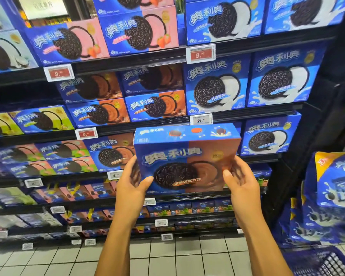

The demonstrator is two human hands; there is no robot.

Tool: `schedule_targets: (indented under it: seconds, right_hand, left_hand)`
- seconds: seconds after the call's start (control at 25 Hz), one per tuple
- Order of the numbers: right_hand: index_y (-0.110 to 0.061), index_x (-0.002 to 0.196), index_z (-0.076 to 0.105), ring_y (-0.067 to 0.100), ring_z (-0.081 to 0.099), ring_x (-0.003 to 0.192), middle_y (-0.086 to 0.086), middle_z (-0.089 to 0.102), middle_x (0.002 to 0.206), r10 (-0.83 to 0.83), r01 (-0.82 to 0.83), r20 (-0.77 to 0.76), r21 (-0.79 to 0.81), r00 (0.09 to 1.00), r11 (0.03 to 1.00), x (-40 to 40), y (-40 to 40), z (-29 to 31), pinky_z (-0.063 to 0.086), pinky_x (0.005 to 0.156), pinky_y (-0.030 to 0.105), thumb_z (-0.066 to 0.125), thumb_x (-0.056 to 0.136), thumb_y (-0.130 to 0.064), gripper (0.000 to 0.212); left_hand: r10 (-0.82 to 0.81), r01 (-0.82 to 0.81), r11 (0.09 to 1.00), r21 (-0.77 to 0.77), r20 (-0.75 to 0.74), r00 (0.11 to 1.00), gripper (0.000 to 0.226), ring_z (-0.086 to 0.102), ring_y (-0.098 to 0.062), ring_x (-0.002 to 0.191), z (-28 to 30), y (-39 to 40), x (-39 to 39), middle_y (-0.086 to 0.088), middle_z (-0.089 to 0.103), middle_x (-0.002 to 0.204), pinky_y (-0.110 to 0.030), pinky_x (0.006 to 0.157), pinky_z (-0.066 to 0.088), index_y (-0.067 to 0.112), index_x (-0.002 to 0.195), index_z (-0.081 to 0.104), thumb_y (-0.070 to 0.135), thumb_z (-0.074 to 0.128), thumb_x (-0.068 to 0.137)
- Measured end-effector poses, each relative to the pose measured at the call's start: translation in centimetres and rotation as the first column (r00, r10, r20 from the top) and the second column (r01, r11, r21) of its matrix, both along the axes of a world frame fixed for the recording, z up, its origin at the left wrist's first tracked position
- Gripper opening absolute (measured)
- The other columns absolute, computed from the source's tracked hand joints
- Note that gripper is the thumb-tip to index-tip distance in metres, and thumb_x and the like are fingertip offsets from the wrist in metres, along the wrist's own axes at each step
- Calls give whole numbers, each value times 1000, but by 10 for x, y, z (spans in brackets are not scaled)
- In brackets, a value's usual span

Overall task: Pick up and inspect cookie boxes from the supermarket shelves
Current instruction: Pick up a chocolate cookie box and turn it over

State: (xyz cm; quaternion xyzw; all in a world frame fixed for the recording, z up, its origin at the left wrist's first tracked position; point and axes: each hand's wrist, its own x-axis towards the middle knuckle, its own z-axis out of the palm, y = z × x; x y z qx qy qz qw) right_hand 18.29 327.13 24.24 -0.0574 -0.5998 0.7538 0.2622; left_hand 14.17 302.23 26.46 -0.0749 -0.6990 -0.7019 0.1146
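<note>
A person holds a blue-and-brown cookie box [187, 158] upright in front of supermarket shelves [247, 114], its printed face turned toward the camera. The left hand [130, 183] grips the box's lower left edge, thumb laid across the front and fingers curled behind; the right hand [240, 179] clasps the lower right edge the same way. The raised box blocks part of the shelf row behind it, where a matching chocolate box [110, 153] stands just to its left and a white-cream box [267, 134] to its right. Higher rows carry strawberry boxes [139, 30] and more white-cream packs, with price tags [200, 53] clipped to the shelf edges (one reads 21.80). Large blue cookie bags [331, 196] hang at far right above a blue basket [323, 261], and pale floor tiles [177, 255] run below.
</note>
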Motion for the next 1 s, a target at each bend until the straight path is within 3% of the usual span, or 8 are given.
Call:
schedule_targets:
  seconds: [0.12,0.24,0.4,0.52,0.64,0.76,0.92,1.0]
  right_hand:
    - [-39,116,61,-10,63,107,-20,68,116,-4,4,-38,4,999,1000,1,-1,0,49,84,7,61,92,8,53]
    - [-30,115,67,2,67,107,-7,73,117,36,-37,-70,-16,997,999,4,-3,-1,53,83,14,61,90,14,51]
    - [-28,120,65,5,68,110,-8,73,118,88,-92,-107,-29,990,995,5,-3,-1,55,79,17,61,88,18,56]
    - [-25,123,61,5,68,111,-13,73,117,95,-101,-133,-37,987,994,5,-3,-2,56,78,17,64,87,14,53]
    - [-25,122,61,3,68,110,-14,73,116,101,-108,-139,-39,985,993,5,-5,0,56,78,17,65,86,11,52]
    - [-25,122,60,5,68,109,-14,73,116,109,-115,-134,-39,985,993,4,-6,1,56,76,18,65,85,13,53]
    - [-24,122,60,8,69,108,-12,74,116,114,-122,-125,-60,986,991,6,-4,1,58,74,19,60,85,21,59]
    - [-24,122,60,7,69,109,-12,74,116,117,-125,-128,-60,985,990,7,-4,3,57,75,19,60,85,21,58]
  left_hand:
    - [99,-105,992,-70,-73,992,50,67,-3,103,1,3,0,13,73,109,-25,82,59,15,127,59,-12,65,86]
    - [147,-150,988,-33,-86,985,55,67,6,91,3,5,2,25,73,91,-10,67,53,28,105,64,-21,61,82]
    - [207,-216,974,-61,-128,970,57,64,14,90,4,1,6,27,70,90,-6,67,51,34,102,62,-20,61,83]
    - [213,-232,966,-115,-160,964,44,64,13,92,2,-2,7,25,69,96,-8,72,53,18,118,64,-12,65,84]
    - [228,-250,959,-131,-163,960,41,65,8,91,3,-6,7,20,68,99,-13,71,56,13,122,62,-5,68,85]
    - [242,-273,949,-158,-188,952,37,65,2,93,6,-8,10,24,68,97,-20,75,55,19,119,63,5,70,85]
    - [219,-247,958,-145,-185,958,35,66,3,94,10,-10,13,29,70,96,-11,70,54,38,108,62,16,72,83]
    - [205,-229,965,-126,-179,962,35,65,3,98,11,-11,15,30,70,99,-12,73,55,34,111,63,27,70,78]
